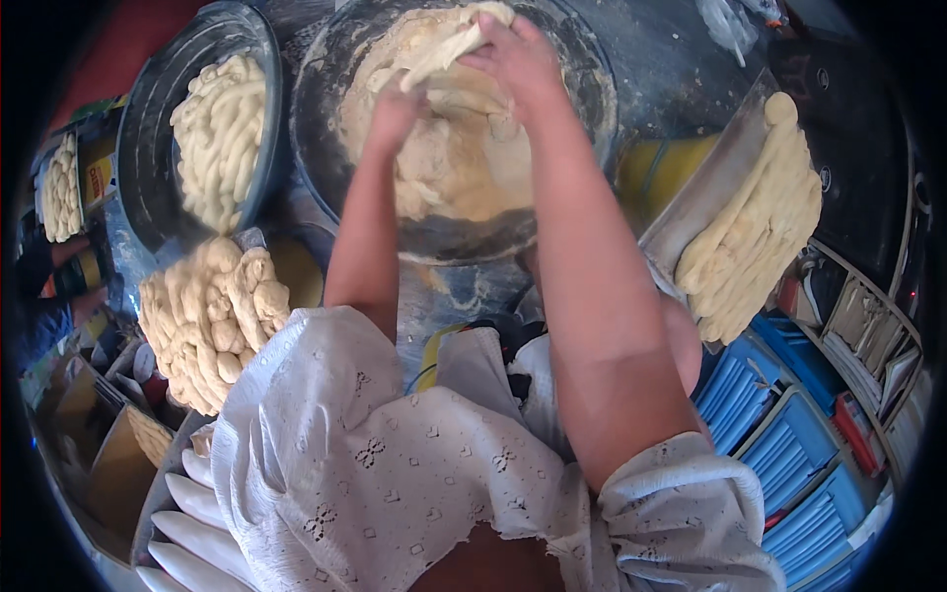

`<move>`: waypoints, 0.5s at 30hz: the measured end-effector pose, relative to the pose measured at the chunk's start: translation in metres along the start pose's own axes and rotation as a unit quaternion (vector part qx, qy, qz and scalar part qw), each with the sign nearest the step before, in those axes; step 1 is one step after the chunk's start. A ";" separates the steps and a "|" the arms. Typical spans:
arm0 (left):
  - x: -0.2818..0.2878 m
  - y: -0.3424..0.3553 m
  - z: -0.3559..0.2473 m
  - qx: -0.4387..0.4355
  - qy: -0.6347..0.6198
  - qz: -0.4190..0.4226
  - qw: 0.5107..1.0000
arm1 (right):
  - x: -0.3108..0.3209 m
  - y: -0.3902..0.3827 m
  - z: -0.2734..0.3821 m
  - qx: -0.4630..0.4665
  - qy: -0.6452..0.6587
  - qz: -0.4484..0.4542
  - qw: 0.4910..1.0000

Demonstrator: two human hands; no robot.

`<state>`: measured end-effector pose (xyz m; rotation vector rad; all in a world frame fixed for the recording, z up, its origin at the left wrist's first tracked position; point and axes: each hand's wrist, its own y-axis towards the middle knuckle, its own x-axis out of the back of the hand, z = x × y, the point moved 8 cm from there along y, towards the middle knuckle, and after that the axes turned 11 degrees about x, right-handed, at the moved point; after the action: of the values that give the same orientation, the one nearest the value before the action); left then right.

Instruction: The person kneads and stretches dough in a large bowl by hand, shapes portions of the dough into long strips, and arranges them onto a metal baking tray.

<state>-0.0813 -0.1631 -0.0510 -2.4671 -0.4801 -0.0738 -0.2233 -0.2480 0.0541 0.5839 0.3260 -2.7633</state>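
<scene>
A wide dark basin stands in front of me, its inside coated with pale flour. My right hand pinches a soft strip of cream-coloured dough above the basin's far part. The strip slants down to my left hand, whose fingers are blurred and partly hidden as they close at its lower end. Beneath both hands lies a mound of floury dough, tan in places.
At left a tilted dark tub holds several dough ropes. Nearer me lies a dough pile. A dough slab rests on a tray at right. Blue packs fill crates at lower right; white pointed objects sit lower left.
</scene>
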 end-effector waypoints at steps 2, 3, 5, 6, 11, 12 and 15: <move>0.028 -0.025 -0.028 -0.077 -0.091 -0.013 0.993 | -0.018 0.007 -0.001 -0.004 0.074 0.010 0.997; 0.036 -0.039 -0.040 -0.075 -0.089 -0.014 0.993 | -0.025 0.011 0.000 -0.002 0.142 0.018 0.990; 0.041 -0.064 -0.058 -0.071 -0.098 0.001 0.993 | -0.028 0.023 -0.006 0.006 0.170 0.111 0.979; 0.048 -0.074 -0.058 -0.070 -0.097 -0.003 0.993 | -0.047 0.021 -0.007 0.010 0.169 0.177 0.969; 0.069 -0.112 -0.051 -0.082 -0.286 -0.049 0.954 | -0.078 -0.042 -0.068 -0.093 -0.306 0.311 0.895; 0.067 -0.111 -0.037 -0.064 -0.255 -0.031 0.964 | -0.078 -0.063 -0.082 -0.116 -0.404 0.335 0.843; 0.054 -0.107 -0.009 -0.040 -0.161 0.030 0.986 | -0.055 -0.104 -0.155 -0.105 -0.385 0.296 0.868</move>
<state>-0.0681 -0.0717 0.0259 -2.5810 -0.5480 0.3424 -0.1541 -0.0949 -0.0444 -0.4301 0.2003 -2.0904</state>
